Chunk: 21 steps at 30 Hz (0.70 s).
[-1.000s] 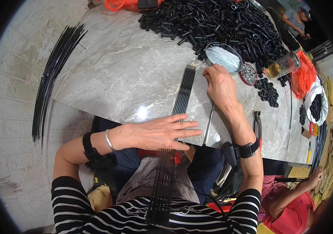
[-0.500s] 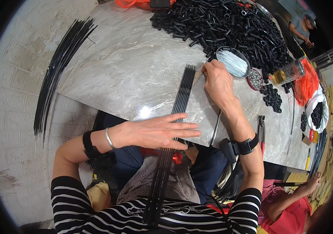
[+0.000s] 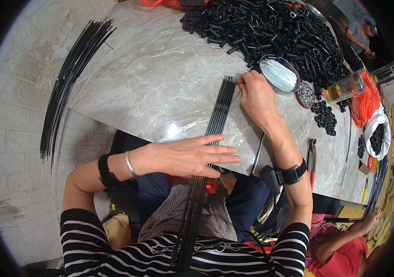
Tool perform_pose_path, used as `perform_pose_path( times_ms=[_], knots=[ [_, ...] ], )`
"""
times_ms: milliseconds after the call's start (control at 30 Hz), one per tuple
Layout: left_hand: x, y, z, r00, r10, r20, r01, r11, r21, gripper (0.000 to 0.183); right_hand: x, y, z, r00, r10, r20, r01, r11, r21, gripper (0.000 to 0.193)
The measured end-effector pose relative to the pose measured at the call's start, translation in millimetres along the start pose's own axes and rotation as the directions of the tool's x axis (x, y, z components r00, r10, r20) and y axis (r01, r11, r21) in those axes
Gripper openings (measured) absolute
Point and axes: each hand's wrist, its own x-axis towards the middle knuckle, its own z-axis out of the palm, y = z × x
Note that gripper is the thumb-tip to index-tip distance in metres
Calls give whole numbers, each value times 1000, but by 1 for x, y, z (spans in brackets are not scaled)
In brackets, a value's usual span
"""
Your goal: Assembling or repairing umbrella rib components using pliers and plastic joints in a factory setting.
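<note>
A flat row of long thin black rods (image 3: 219, 111) lies side by side across the table's near edge, with the rear ends reaching back over my lap. My left hand (image 3: 188, 156) rests palm down across the rods, fingers spread. At the rods' far tips, my right hand (image 3: 258, 94) is closed in a pinch. A thin, dark, wire-like piece shows between its fingertips and the outermost rod; its full shape is hidden. Just beyond that hand is a round tin (image 3: 278, 74) of fine silvery-white strands.
Beside the tin stand a red dish of small metal parts (image 3: 305, 95), a big heap of black tubes (image 3: 261, 32) and small black rings (image 3: 325, 118). Red-handled pliers (image 3: 312, 157) and a metal rod (image 3: 257, 153) lie right. More black rods (image 3: 74, 83) overhang the left edge. Co-workers are at right.
My right hand's fingertips have come closer to the rod tips, and the thin piece shows less between them. My left hand stays flat on the rods. The view has shifted slightly.
</note>
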Motion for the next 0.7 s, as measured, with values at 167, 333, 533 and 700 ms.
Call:
perform_pose_path(
  times_ms=[167, 333, 533, 700],
  knots=[
    [3, -1, -1, 1000, 4, 19, -4, 1000, 9, 23, 3, 6, 0, 998, -55, -8, 55, 998, -38, 8],
    [0, 0, 1, 1000, -7, -14, 6, 1000, -30, 19, -5, 7, -11, 999, -42, -2, 41, 994, -98, 9],
    [-1, -1, 0, 1000, -2, 1, 2, 1000, -14, 18, 0, 4, -10, 991, -117, 59, 130, 935, -329, 10],
    [2, 0, -2, 1000, 2, 8, -2, 1000, 5, 18, -4, 4, -8, 994, -108, 5, 105, 952, -287, 11]
  ],
)
